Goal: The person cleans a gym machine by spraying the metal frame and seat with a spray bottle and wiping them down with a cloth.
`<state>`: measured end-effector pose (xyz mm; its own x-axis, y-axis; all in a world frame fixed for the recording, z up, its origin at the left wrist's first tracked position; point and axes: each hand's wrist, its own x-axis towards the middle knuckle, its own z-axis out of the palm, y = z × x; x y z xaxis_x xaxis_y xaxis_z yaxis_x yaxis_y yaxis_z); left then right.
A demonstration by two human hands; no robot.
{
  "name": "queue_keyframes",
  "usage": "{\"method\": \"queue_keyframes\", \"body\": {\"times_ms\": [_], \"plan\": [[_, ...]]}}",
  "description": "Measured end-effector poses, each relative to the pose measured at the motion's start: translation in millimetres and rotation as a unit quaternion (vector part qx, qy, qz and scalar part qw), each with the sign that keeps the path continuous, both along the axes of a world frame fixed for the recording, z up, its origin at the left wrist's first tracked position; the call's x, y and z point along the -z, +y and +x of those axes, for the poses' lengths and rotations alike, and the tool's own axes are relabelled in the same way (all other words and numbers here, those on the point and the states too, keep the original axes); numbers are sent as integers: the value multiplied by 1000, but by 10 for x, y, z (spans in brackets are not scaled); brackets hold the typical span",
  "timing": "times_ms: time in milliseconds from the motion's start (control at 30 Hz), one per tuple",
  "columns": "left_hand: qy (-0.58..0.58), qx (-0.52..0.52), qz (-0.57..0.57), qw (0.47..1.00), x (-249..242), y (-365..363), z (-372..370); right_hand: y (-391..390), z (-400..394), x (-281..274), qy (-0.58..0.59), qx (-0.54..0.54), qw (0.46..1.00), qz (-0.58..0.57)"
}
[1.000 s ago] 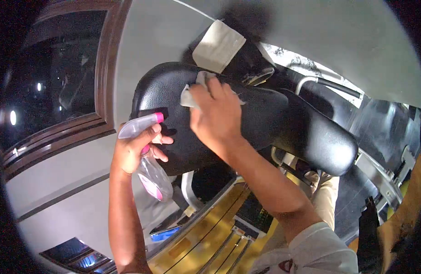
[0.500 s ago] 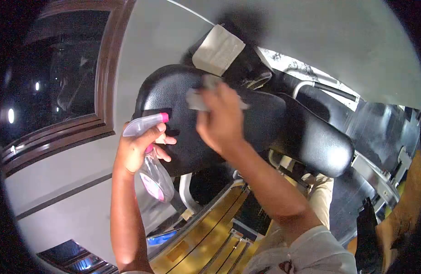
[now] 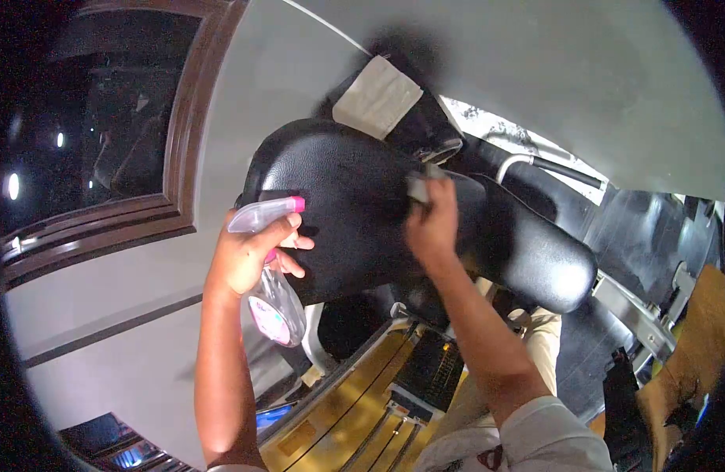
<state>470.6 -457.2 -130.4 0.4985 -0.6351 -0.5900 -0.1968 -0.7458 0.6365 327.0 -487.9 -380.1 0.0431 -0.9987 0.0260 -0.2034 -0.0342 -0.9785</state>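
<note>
My left hand (image 3: 248,256) is wrapped around the neck of a clear spray bottle (image 3: 274,315) with a pink nozzle tip and a pinkish label. The bottle hangs upright, a little tilted, over the left edge of a black padded bench (image 3: 347,236). On the bench's upper surface, toward the middle, my right hand (image 3: 433,224) is closed on a pale grey cloth (image 3: 417,187). The cloth is bunched and blurred by motion, and the hand covers part of it. A second, narrower black pad (image 3: 543,263) extends to the lower right.
A white folded cloth or paper (image 3: 377,96) lies on a dark object behind the bench. A brown-framed dark pane (image 3: 185,118) is on the left wall. Metal tubing (image 3: 512,161) stands at the right, and a yellowish panel with rods (image 3: 339,417) lies below.
My right hand has moved right across the pad with the cloth. My left hand still holds the spray bottle and sits slightly further right in view.
</note>
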Motion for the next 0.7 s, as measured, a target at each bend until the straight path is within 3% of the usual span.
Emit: {"method": "queue_keyframes", "body": {"times_ms": [67, 133, 300, 400, 500, 567, 633, 700], "plan": [[-10, -1, 4, 1000, 5, 10, -1, -127, 282, -575, -28, 0, 988, -153], [-10, 0, 11, 1000, -20, -8, -14, -254, 423, -1013, -56, -65, 988, -131], [-33, 13, 12, 999, 24, 17, 0, -73, 161, -420, 40, -46, 991, -120], [-20, 18, 21, 999, 8, 3, 39, 32, -131, 276, 5, -28, 999, 31], [-23, 15, 35, 999, -12, -31, 26, 13, -69, 322, -13, 7, 999, 34], [-30, 12, 24, 999, -1, -45, 3, -95, 88, 25, -18, 29, 999, 16], [-29, 0, -9, 1000, 49, 1, -10, -181, 236, -396, -32, 14, 994, -103], [-38, 8, 13, 999, 50, 32, 35, -272, 349, -729, -54, -13, 994, -97]]}}
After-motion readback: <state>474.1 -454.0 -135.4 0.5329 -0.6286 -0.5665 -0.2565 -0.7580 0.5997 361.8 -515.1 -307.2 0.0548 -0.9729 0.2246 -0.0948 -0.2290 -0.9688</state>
